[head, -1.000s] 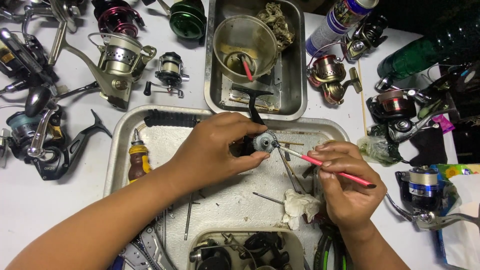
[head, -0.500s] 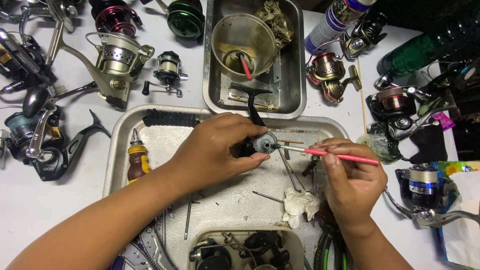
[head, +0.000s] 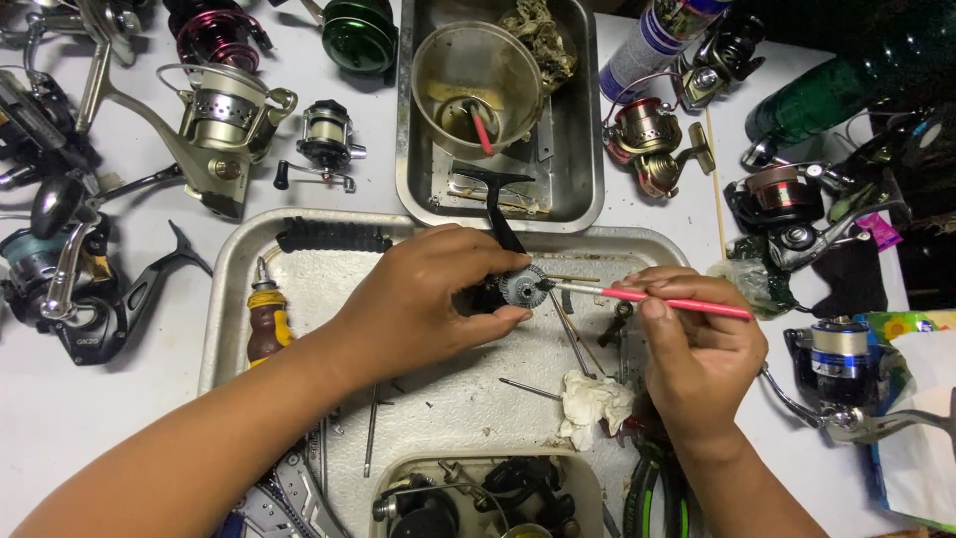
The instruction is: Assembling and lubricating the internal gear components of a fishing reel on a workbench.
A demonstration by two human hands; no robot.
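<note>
left hand [head: 428,299] is gripping a black reel body [head: 488,294] with a small grey gear [head: 522,289] showing at its side, fingers closed around it, holding it just above the big metal tray [head: 231,289]. right hand [head: 697,344] is pinching a pink-handled brush [head: 657,297] between thumb and fingers, the brush lying nearly level and its tip touching the gear. both hands are sitting over the middle of the tray, close together but not touching.

lying on the tray: a screwdriver with a brown and yellow handle [head: 265,319] at the left edge, a black ribbed grip [head: 334,236] near the top left, a crumpled white rag [head: 593,403] below the brush, and thin metal rods [head: 573,334] between the hands. a smaller metal tray [head: 583,149] is sitting behind it, holding a round tin cup [head: 476,75] with a second pink brush inside. fishing reels are lying all around on the white table [head: 60,418]: a silver reel [head: 214,115] at the upper left, a copper-coloured reel [head: 647,139] at the upper right, a blue reel [head: 836,349] at the far right. a green bottle [head: 836,90] is lying in the top right corner.
</note>
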